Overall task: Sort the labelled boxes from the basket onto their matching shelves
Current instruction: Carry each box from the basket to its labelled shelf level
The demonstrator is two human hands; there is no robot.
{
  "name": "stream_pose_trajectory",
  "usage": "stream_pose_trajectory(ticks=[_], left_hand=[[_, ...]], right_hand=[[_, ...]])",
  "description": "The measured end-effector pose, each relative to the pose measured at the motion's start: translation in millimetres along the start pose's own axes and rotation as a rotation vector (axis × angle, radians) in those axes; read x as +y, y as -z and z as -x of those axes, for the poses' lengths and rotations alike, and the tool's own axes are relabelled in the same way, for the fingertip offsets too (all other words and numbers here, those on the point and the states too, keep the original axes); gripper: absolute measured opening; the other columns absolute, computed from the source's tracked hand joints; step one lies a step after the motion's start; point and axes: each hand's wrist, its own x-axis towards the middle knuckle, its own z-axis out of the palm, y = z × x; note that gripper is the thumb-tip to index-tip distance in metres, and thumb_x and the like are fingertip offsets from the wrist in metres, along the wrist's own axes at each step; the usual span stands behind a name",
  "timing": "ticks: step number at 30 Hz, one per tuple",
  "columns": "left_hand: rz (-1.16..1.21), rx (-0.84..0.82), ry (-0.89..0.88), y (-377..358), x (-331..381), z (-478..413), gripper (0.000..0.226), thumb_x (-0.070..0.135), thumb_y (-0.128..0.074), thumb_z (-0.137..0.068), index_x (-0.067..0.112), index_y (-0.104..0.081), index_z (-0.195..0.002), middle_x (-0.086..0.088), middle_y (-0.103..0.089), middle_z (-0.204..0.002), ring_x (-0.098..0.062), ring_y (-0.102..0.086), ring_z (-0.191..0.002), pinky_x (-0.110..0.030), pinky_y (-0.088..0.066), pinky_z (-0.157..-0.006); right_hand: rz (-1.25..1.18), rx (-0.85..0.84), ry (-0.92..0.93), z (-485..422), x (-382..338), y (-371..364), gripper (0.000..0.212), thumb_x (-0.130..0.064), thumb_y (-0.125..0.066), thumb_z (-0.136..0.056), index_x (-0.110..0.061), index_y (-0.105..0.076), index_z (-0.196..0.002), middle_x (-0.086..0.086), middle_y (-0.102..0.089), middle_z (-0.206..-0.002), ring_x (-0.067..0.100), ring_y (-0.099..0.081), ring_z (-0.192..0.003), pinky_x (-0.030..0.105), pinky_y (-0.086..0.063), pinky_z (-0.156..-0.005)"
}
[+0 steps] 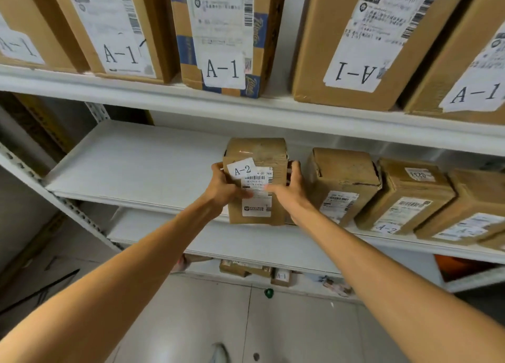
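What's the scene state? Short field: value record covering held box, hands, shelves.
held: brown cardboard box with a white A-2 label, upright at the front edge of the white metal middle shelf
left hand: grips the box's left side
right hand: grips its right side
middle shelf: more brown cardboard boxes right of the held one, one marked A-2
white top shelf: large cardboard boxes labelled A-1
basket: not in view

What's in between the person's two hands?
The box labelled A-2 is there. The left hand and the right hand grip its two sides. The head view shows this.
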Motion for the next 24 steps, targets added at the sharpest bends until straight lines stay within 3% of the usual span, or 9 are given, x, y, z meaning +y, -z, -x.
stream_pose_trajectory(ticks=[3, 5, 13, 16, 19, 22, 24], left_hand=[[-0.054, -0.08, 0.015, -3.5, -4.1, -12.0, 0.07, -0.025, -0.064, -0.071, 0.012, -0.026, -0.117, -0.006, -0.051, -0.114, -0.031, -0.056, -0.111, -0.039, -0.06, -0.07], [-0.094, -0.113, 0.009, -8.0, -4.6, -17.6, 0.067, -0.024, -0.063, -0.072, 0.013, -0.027, -0.115, -0.003, -0.051, -0.113, -0.032, -0.056, -0.113, -0.042, -0.059, -0.075], [-0.217, -0.105, -0.013, -19.1, -12.6, -20.4, 0.07, -0.023, -0.065, -0.072, 0.012, -0.022, -0.115, -0.005, -0.049, -0.113, -0.025, -0.054, -0.112, -0.048, -0.055, -0.087], [-0.255, -0.106, -0.007, -16.2, -16.3, -13.4, 0.074, -0.021, -0.063, -0.075, 0.01, -0.021, -0.128, -0.001, -0.045, -0.117, -0.019, -0.049, -0.11, -0.052, -0.052, -0.091], [-0.332, -0.067, 0.023, -9.5, -21.8, -6.8, 0.079, -0.016, -0.064, -0.077, 0.011, -0.022, -0.138, -0.01, -0.041, -0.134, -0.025, -0.048, -0.117, -0.051, -0.052, -0.092], [-0.471, 0.034, 0.068, -5.3, -26.4, 9.7, 0.082, -0.01, -0.072, -0.073, 0.009, -0.03, -0.14, -0.014, -0.038, -0.142, -0.032, -0.043, -0.129, -0.042, -0.048, -0.099], [-0.545, 0.063, 0.063, -3.2, -24.1, 18.1, 0.079, -0.008, -0.077, -0.07, 0.008, -0.038, -0.137, -0.014, -0.044, -0.14, -0.031, -0.045, -0.128, -0.039, -0.047, -0.1]], right_hand=[[0.018, 0.02, -0.097, -1.7, 9.5, 2.0, 0.105, -0.012, -0.071, -0.083, -0.024, 0.005, -0.154, 0.005, -0.014, -0.161, 0.026, -0.02, -0.146, 0.042, -0.024, -0.116], [0.07, 0.064, -0.134, -0.9, 15.6, 3.4, 0.112, -0.017, -0.074, -0.078, -0.024, 0.008, -0.154, 0.004, -0.008, -0.162, 0.026, -0.015, -0.147, 0.047, -0.022, -0.118], [0.143, 0.027, -0.186, 4.8, 21.9, 10.3, 0.113, -0.015, -0.071, -0.081, -0.024, 0.017, -0.152, 0.003, 0.002, -0.163, 0.028, -0.01, -0.148, 0.045, -0.018, -0.117], [0.194, 0.023, -0.178, 6.0, 18.3, 8.7, 0.112, -0.015, -0.07, -0.083, -0.018, 0.018, -0.151, 0.006, 0.002, -0.162, 0.029, -0.009, -0.148, 0.044, -0.018, -0.117], [0.266, 0.008, -0.178, 6.5, 12.2, 10.7, 0.108, -0.015, -0.069, -0.085, -0.01, 0.017, -0.151, 0.009, -0.006, -0.162, 0.029, -0.014, -0.147, 0.039, -0.022, -0.115], [0.335, -0.068, -0.214, 9.7, 5.0, 15.6, 0.098, -0.012, -0.067, -0.085, -0.007, 0.002, -0.154, 0.012, -0.024, -0.157, 0.029, -0.031, -0.14, 0.036, -0.034, -0.109], [0.393, -0.094, -0.22, 11.9, 1.5, 17.3, 0.086, -0.011, -0.065, -0.083, -0.004, -0.014, -0.151, 0.014, -0.035, -0.15, 0.028, -0.045, -0.127, 0.033, -0.046, -0.093]])
